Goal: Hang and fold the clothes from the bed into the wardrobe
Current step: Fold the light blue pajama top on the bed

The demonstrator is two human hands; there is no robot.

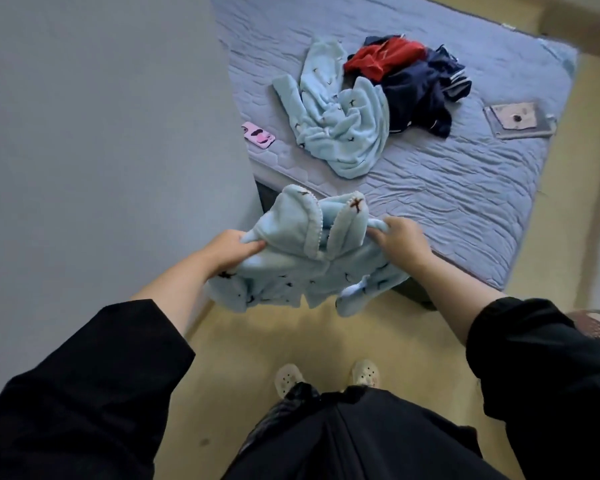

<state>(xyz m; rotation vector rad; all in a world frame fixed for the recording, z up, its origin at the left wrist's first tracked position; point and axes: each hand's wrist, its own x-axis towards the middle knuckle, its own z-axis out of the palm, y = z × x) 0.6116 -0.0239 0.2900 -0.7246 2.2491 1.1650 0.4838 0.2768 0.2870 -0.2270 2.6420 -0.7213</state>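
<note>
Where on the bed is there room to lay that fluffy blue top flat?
Bare mattress lies near right, between the blue fleece pile, the tablet and the bed's edge. Crowded farther back: that pile, the red garment and navy clothes bunch together.

A person, seen from above, wears loose black long sleeves. The left sleeve (84, 393) fills the lower left of the frame and the right sleeve (541, 358) the lower right, both ending partway along the forearms. Black clothing (361, 441) covers the lower centre. Pale perforated clogs (366, 374) are on the feet.
</note>
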